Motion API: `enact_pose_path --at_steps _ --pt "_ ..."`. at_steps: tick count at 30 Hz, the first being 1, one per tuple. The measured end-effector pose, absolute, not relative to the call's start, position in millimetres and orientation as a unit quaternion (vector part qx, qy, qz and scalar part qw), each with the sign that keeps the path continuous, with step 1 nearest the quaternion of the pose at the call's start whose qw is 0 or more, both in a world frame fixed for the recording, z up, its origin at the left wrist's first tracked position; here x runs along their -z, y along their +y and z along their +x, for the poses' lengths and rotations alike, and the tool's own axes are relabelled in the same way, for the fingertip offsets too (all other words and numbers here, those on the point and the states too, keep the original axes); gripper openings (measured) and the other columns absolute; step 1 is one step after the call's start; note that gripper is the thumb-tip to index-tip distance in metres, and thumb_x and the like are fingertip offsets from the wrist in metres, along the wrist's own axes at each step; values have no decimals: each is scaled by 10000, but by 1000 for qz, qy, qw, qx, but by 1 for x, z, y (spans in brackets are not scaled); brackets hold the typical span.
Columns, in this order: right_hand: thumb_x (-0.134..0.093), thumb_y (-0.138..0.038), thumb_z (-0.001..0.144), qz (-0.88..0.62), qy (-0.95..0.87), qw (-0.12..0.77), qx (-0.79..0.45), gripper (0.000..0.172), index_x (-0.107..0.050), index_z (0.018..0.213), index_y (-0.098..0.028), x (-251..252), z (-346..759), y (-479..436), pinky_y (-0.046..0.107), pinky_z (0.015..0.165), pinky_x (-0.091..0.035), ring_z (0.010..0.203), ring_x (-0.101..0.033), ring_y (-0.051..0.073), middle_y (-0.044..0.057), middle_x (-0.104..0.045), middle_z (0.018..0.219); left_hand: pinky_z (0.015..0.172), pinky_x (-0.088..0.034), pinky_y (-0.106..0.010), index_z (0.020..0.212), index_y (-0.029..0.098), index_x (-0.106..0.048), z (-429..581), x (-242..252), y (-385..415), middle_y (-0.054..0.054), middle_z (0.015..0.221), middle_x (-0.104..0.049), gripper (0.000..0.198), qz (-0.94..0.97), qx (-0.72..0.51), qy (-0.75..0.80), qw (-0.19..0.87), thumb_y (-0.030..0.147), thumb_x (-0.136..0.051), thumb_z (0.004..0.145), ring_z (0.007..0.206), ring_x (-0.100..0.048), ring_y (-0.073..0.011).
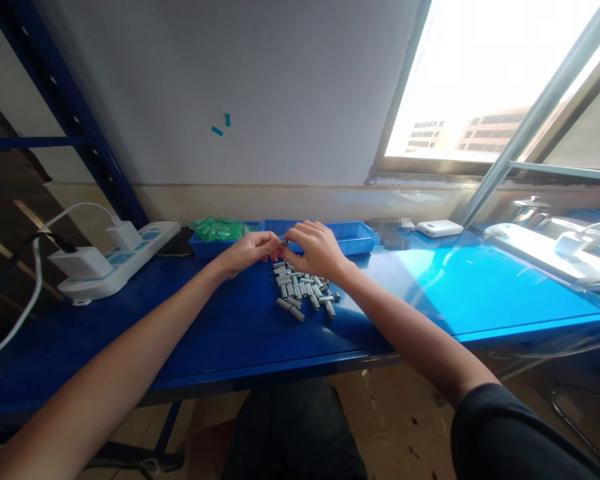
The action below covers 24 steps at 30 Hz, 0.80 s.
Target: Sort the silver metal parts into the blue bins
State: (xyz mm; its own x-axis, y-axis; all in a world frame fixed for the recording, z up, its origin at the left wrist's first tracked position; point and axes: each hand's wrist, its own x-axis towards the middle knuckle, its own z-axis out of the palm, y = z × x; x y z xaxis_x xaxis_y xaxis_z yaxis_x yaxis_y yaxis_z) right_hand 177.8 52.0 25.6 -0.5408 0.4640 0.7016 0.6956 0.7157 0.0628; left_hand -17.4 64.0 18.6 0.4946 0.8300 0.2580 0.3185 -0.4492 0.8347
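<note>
My left hand (250, 252) and my right hand (316, 249) meet fingertip to fingertip above the blue table (220, 327). Both are pinched together on a small part between them, too small to make out. Just below the hands lies a pile of several small grey cylindrical pieces (303, 290). Behind the hands stand two blue trays: the left tray (200, 248) holds green pieces (219, 228), and the right tray (353, 238) sits behind my right hand.
A white power strip (117, 263) with plugged-in adapters lies at the left, its cable running off the table's edge. A white box (439, 228) sits near the window. Blue shelving (75, 127) rises at the left. Another white strip (540, 248) lies at the right.
</note>
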Motion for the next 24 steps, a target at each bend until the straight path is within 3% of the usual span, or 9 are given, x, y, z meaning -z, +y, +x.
enact_pose_path --at_steps 2,5,11,14,19,24 --pt "-444 -369 922 -398 -822 359 192 257 -624 916 -186 -28 184 62 334 766 -361 853 -537 214 71 -645 862 628 -438 -268 922 151 -636 -23 -14 70 -65 820 -664 523 796 -329 395 319 628 -434 853 706 -587 -165" --pt "-463 -407 920 -489 -780 338 196 288 -622 986 -176 -23 195 79 382 822 -361 962 -520 269 110 -645 951 685 -457 -294 1005 167 -681 -30 2 78 -70 899 -687 429 848 -267 430 157 514 -488 842 724 -598 -177" --pt "-485 -516 891 -544 -778 272 158 416 -608 1088 -170 7 202 92 468 875 -371 1045 -490 325 154 -599 1075 749 -467 -299 909 196 -717 -26 20 75 -63 975 -681 313 870 -191 454 18 425 -529 810 816 -618 -204" --pt "-477 -537 887 -536 -782 277 158 451 -617 1076 -152 13 205 99 466 880 -388 1021 -497 315 162 -573 1087 736 -468 -300 893 190 -712 -22 17 68 -64 961 -686 291 850 -206 485 7 411 -551 795 831 -623 -213" --pt "-539 -461 864 -471 -825 280 136 346 -656 905 -137 13 217 109 398 882 -428 985 -511 278 155 -559 1043 732 -467 -295 857 169 -702 -19 11 58 -65 887 -690 284 829 -286 479 27 389 -527 824 781 -626 -195" --pt "-555 -340 855 -355 -864 346 89 293 -613 1070 -150 2 204 86 379 896 -426 966 -530 244 111 -600 1011 717 -461 -288 822 155 -691 -15 3 50 -65 857 -692 319 808 -355 466 67 407 -497 852 749 -617 -184"
